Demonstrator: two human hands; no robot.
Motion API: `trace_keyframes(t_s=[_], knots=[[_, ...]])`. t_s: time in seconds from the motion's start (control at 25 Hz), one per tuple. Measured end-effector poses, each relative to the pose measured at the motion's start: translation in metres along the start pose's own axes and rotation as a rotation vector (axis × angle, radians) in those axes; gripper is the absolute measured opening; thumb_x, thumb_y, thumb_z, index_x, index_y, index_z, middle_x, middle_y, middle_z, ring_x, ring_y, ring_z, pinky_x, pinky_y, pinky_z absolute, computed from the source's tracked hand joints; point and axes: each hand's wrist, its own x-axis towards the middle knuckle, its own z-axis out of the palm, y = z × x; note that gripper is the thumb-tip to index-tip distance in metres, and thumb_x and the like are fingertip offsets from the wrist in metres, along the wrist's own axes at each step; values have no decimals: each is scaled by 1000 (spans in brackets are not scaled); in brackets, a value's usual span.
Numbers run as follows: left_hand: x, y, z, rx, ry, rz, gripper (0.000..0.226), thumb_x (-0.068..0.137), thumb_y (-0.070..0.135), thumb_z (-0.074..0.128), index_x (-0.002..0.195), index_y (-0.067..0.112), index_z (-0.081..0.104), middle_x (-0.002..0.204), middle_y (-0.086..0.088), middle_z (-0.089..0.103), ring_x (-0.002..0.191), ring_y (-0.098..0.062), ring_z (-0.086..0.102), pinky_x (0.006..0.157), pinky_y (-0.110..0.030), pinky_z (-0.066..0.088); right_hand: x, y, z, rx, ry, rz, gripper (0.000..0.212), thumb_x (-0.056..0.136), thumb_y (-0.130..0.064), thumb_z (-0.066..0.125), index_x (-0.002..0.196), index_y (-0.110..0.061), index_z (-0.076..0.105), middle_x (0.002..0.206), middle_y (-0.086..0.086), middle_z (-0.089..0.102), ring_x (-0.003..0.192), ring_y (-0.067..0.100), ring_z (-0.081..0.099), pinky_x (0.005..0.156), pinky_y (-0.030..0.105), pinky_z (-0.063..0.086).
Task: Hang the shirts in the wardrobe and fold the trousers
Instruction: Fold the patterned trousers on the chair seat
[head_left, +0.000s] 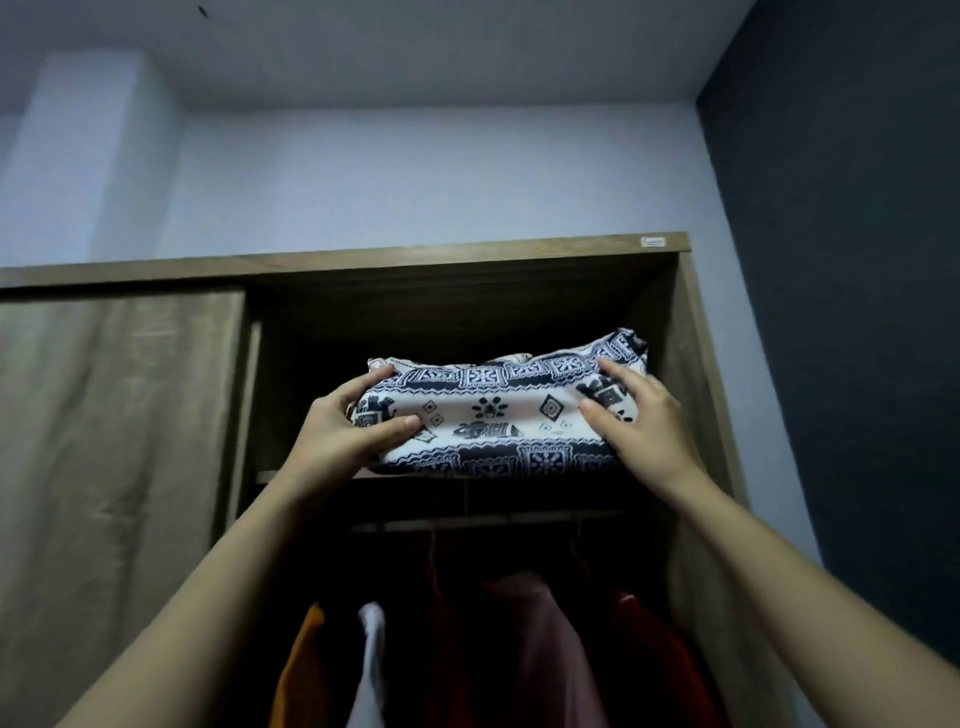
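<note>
Folded trousers, white with a dark blue elephant and flower print, sit at the front edge of the wardrobe's top shelf. My left hand grips their left end, thumb on the front face and fingers curled over the top. On the right end, my right hand holds them the same way. Below the shelf, several shirts hang from a rail: an orange one, a white one, a pinkish one and a red one.
The wooden wardrobe stands open on its right half. A sliding door covers the left half. A dark wall runs close along the right side. The shelf's back is in deep shadow.
</note>
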Motion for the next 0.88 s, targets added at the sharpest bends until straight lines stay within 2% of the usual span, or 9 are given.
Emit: trace_keyframes(t_s=[0.28, 0.4, 0.48, 0.56, 0.6, 0.68, 0.72, 0.8, 0.88], knots=[[76, -38, 81, -79, -1, 47, 64, 69, 0, 78, 127, 17, 57, 103, -5, 70, 85, -12, 71, 70, -22, 58, 59, 74, -11, -115, 64, 0, 55, 84, -26, 67, 134, -15, 49, 133, 13, 52, 124, 24, 47, 98, 24, 33], [105, -60, 104, -61, 50, 49, 65, 69, 6, 80, 128, 16, 56, 108, -4, 69, 90, -11, 69, 76, -22, 57, 89, 94, 0, -164, -6, 77, 57, 86, -27, 63, 138, -14, 43, 139, 16, 44, 130, 27, 41, 104, 31, 32], [125, -73, 113, -25, 77, -10, 61, 70, 10, 81, 126, 12, 57, 99, 2, 69, 80, -6, 68, 71, -19, 57, 110, 105, 11, -223, -50, 158, 58, 86, -30, 61, 138, -12, 42, 139, 19, 43, 130, 31, 40, 104, 34, 33], [144, -90, 118, 69, 2, -140, 52, 68, 24, 83, 113, 5, 64, 95, -5, 71, 72, -11, 68, 62, -20, 55, 125, 116, 22, -370, -115, 257, 54, 87, -34, 59, 132, -7, 46, 135, 22, 46, 125, 36, 43, 100, 36, 38], [149, -98, 120, 125, -35, -221, 58, 63, 36, 85, 106, 2, 65, 97, -13, 71, 74, -16, 68, 63, -24, 55, 128, 121, 26, -462, -176, 331, 51, 87, -36, 57, 128, -5, 50, 133, 23, 47, 123, 38, 45, 97, 37, 40], [157, -117, 123, 275, -26, -333, 79, 53, 60, 81, 106, 3, 65, 104, -18, 69, 88, -27, 67, 79, -35, 56, 126, 126, 32, -608, -307, 463, 50, 90, -40, 51, 125, -4, 51, 135, 22, 45, 122, 38, 46, 95, 37, 42], [156, -121, 123, 365, -15, -339, 82, 57, 65, 76, 110, 3, 64, 108, -17, 67, 94, -29, 65, 83, -36, 53, 122, 126, 35, -691, -336, 476, 51, 91, -43, 47, 127, -6, 50, 137, 20, 42, 124, 36, 45, 96, 37, 41], [155, -122, 124, 591, -12, -323, 77, 71, 63, 66, 120, 4, 59, 119, -17, 61, 107, -32, 59, 86, -33, 48, 120, 127, 43, -973, -317, 308, 50, 94, -46, 40, 129, -12, 52, 138, 14, 37, 126, 32, 37, 96, 38, 38], [156, -115, 126, 824, -13, -169, 71, 80, 61, 57, 127, 8, 55, 128, -17, 57, 116, -33, 54, 92, -36, 45, 119, 127, 48, -1154, -258, 33, 43, 96, -41, 36, 126, -16, 55, 135, 9, 42, 125, 28, 35, 101, 41, 32]])
